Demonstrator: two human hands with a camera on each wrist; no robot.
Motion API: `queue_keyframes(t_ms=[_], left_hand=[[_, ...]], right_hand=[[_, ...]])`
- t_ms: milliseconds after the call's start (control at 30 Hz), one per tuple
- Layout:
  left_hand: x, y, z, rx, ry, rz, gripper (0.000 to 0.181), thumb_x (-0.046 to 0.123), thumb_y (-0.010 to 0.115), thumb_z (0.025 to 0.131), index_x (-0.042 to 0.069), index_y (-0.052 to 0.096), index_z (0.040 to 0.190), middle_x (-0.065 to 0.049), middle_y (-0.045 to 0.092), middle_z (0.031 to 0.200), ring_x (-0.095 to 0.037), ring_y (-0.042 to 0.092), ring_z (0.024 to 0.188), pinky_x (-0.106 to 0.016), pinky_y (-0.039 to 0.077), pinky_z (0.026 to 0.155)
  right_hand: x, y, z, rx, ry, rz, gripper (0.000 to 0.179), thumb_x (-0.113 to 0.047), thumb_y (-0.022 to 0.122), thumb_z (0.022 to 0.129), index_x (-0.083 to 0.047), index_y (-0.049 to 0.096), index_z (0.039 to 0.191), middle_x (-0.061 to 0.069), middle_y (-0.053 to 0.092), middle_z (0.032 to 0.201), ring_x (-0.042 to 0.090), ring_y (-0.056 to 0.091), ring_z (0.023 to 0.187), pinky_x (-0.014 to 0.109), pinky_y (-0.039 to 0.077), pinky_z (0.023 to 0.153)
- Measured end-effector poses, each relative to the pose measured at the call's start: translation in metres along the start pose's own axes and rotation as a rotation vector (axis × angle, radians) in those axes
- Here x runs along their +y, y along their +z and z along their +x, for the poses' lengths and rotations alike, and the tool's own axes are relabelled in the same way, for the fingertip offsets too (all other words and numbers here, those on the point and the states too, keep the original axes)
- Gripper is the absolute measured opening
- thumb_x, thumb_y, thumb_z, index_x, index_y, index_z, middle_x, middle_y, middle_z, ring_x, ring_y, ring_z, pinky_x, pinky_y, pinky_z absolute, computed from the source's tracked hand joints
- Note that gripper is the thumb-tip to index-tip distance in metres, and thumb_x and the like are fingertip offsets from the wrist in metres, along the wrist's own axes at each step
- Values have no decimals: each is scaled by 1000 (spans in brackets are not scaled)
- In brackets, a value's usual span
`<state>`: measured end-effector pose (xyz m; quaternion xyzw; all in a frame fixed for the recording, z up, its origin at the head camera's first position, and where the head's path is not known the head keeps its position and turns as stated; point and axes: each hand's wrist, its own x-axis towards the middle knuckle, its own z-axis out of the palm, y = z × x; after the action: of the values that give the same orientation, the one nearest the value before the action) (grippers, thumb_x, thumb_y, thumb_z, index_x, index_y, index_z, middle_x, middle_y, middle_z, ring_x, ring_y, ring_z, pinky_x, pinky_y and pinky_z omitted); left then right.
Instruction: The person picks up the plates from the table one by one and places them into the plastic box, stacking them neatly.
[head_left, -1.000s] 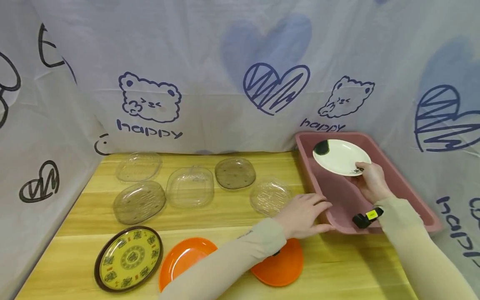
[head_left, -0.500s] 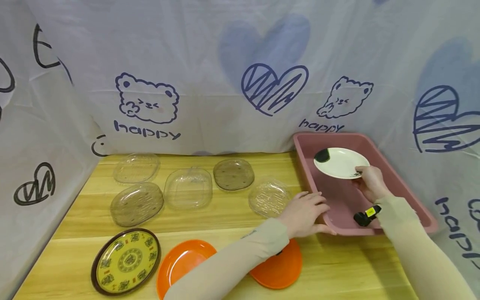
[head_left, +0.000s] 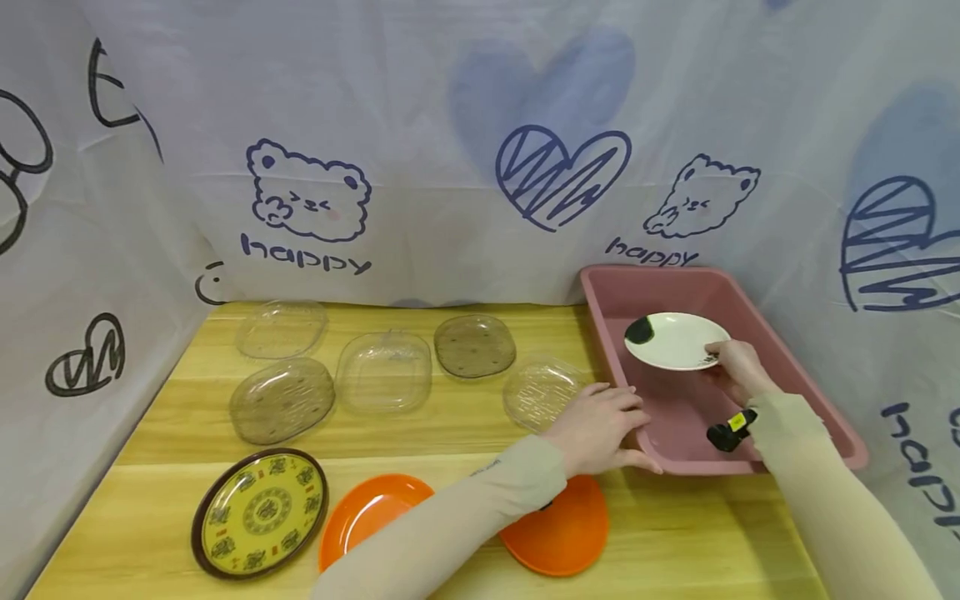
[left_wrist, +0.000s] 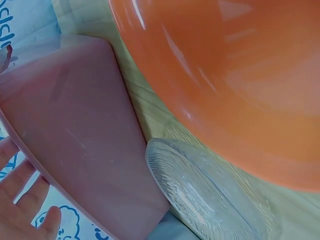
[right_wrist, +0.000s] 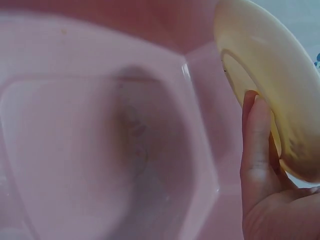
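Fingers (right_wrist: 256, 132) of the right hand (head_left: 738, 371) are clamped on the edge of the white plate (head_left: 675, 340): in the head view the thumb lies on its upper face, and in the right wrist view another finger lies along its underside, near the foot ring. The plate is held over the floor of the pink basin (head_left: 675, 417), within the basin's rim as the head camera sees it.

Compared with one second ago, plate and right hand have come lower in the basin, and the basin itself seems to have shifted slightly to the left. For the work in hand, I judge this to mean that the plate is on its way down but not yet put to rest, since the fingers carry it.

On the basin's left rim, close to its near corner, is the left hand (head_left: 600, 429); its fingers are spread apart and touch the rim, probably to steady it.

Just left of the basin lies a ribbed clear dish (head_left: 534, 387), partly hidden by this hand. Farther left of the basin are a smoky dish (head_left: 474, 346), other see-through dishes (head_left: 382, 371) and, toward the person, two orange plates (head_left: 562, 542) and a yellow plate (head_left: 258, 512), all on the counter (head_left: 667, 542).
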<state>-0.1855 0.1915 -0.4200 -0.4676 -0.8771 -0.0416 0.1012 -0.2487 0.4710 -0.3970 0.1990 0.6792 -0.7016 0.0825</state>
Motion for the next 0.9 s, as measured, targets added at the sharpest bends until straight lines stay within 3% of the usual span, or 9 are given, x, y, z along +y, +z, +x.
queue_keyframes(t_ms=[267,533,633,900], left_hand=[[1,0,-3,16,-3,-23,70,79,52,85,31,64,135,11,60,142,-8,47,143,-30,39,118],[2,-1,-2,5,-18,-78,69,79,56,83,31,66,133,11,61,140,-8,49,140,-30,38,119],[2,-1,-1,2,-22,-80,70,79,56,83,31,66,133,12,61,141,-7,51,138,-30,38,119],[0,-1,-1,8,-21,-77,69,79,57,83,31,66,132,12,62,138,-6,54,133,-30,39,119]], right_hand=[[11,-8,10,-8,28,-100,64,-11,34,104,11,5,157,-12,61,77,1,64,70,19,56,66],[24,-12,18,-30,27,-204,60,-10,32,104,18,9,153,-9,61,78,2,65,68,21,54,62],[26,-13,19,-47,37,-239,62,-10,31,104,17,5,153,-7,58,82,3,64,70,23,54,64],[30,-15,26,-43,51,-359,59,-9,33,103,22,12,150,-3,58,82,3,63,69,21,56,64]])
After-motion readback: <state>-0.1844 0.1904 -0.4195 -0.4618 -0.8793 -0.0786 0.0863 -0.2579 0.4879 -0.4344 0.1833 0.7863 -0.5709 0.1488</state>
